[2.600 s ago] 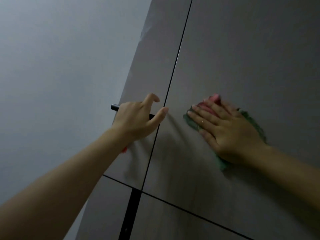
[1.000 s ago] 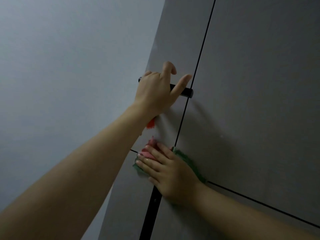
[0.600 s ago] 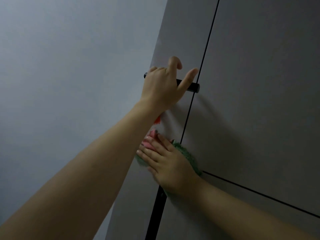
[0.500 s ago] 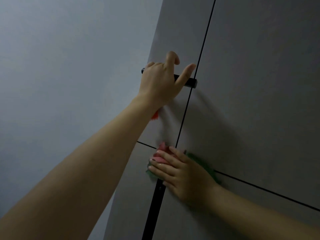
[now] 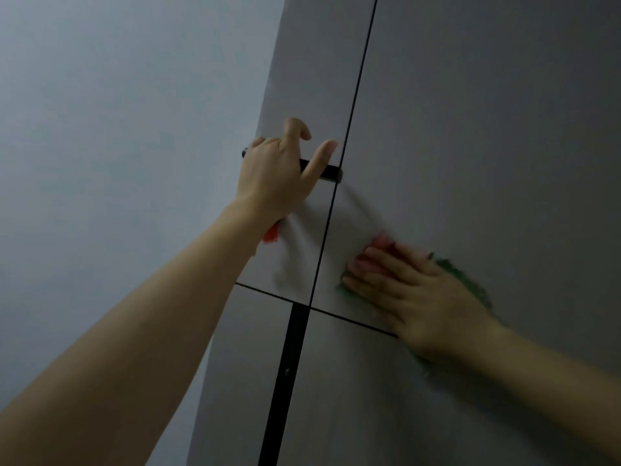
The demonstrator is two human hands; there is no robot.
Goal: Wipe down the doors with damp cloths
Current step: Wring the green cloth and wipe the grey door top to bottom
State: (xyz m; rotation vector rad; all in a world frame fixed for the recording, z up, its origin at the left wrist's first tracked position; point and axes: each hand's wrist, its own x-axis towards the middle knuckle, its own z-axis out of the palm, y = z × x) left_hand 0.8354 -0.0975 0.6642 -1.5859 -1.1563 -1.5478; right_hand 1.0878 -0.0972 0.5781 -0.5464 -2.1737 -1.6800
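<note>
Grey cabinet doors fill the right of the head view: a narrow upper door and a wide upper door split by a thin vertical seam. My left hand grips the black bar handle on the narrow door, thumb sticking out over the bar. My right hand lies flat, fingers straight, pressing a green and pink cloth against the wide door near its lower left corner. An orange scrap peeks out below my left wrist.
A plain pale wall takes up the left side. Below the upper doors sit two lower doors, with a black vertical strip between them.
My right hand has slid the cloth to the right and up, from the junction of the door seams onto the wide door. My left hand stays on the handle.
</note>
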